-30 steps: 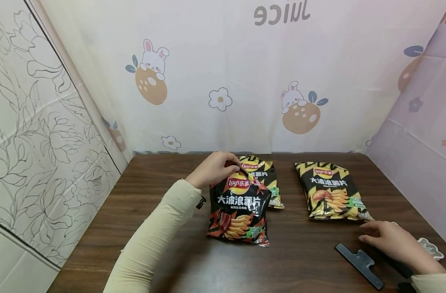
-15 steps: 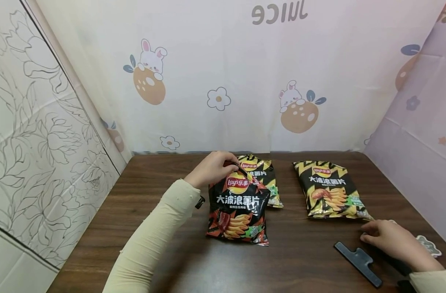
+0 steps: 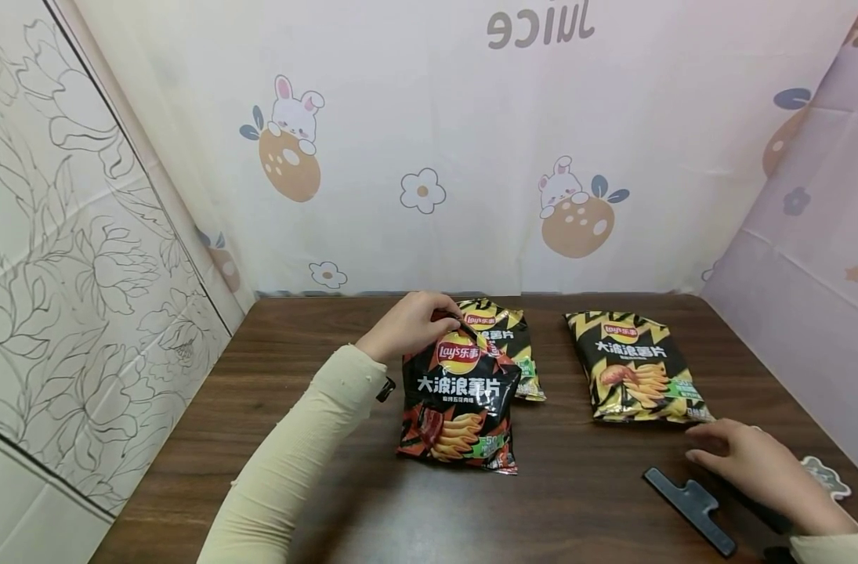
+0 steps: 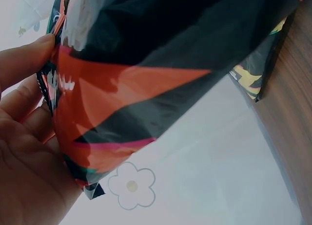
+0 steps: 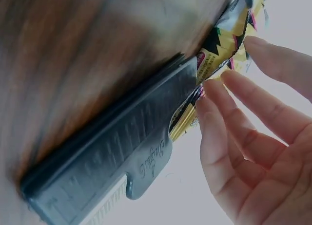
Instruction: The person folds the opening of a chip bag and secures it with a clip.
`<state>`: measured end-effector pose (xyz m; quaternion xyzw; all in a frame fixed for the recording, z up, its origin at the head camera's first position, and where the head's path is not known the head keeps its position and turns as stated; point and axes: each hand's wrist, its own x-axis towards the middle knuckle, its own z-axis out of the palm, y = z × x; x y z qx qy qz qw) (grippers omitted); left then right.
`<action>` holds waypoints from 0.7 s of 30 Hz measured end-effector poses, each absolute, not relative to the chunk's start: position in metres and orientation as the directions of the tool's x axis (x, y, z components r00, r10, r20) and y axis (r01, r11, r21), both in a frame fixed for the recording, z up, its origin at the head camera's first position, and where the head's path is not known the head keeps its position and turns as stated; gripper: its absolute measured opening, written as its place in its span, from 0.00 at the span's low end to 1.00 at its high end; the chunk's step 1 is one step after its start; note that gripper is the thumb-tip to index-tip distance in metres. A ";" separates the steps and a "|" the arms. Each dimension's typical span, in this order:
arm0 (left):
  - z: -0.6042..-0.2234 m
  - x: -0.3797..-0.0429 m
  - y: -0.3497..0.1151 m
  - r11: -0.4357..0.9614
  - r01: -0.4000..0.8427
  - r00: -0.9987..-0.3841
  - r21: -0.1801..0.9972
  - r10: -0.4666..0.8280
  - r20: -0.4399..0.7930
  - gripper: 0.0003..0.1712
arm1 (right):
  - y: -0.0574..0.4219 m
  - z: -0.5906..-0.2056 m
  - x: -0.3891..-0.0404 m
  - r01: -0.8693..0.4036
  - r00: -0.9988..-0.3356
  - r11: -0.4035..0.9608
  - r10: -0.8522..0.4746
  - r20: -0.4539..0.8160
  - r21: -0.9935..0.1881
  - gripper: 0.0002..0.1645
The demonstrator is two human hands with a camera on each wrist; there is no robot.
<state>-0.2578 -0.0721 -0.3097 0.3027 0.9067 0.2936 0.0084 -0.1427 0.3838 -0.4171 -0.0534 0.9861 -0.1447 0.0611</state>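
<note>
I read the left hand (image 3: 410,325) as pinching, thumb against curled fingers, at the top edge of a black-and-red glossy foil chip bag (image 3: 460,403). This bag is held roughly upright over the dark brown wood-grain table (image 3: 562,489); I cannot tell whether its base bears on the surface. The right hand (image 3: 763,470) has its fingers loosely bent, a gap between thumb and fingertips, and grips nothing. I see its fingertips near a dark grey, long plastic clip with a raised tab (image 3: 691,507), and near the lower corner of a black-and-yellow foil chip bag (image 3: 640,372) lying at the right. Behind the held bag, and partly covered by it, I find a second black-and-yellow foil bag (image 3: 523,341). Opaque foil hides the contents of all three bags; their fronts carry printed chips. At the rear hangs a white rabbit-print fabric curtain (image 3: 429,102).
</note>
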 end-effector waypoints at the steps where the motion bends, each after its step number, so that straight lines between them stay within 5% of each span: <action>1: -0.310 -0.258 -0.072 0.645 0.543 -0.817 0.538 0.553 0.162 0.09 | 0.383 -0.416 -0.142 -0.084 -0.986 0.950 -0.122 -0.111 -0.299 0.24; 21: -0.310 -0.258 -0.073 0.643 0.538 -0.820 0.546 0.550 0.161 0.09 | 0.374 -0.423 -0.128 -0.079 -0.958 0.941 -0.162 -0.236 -0.329 0.16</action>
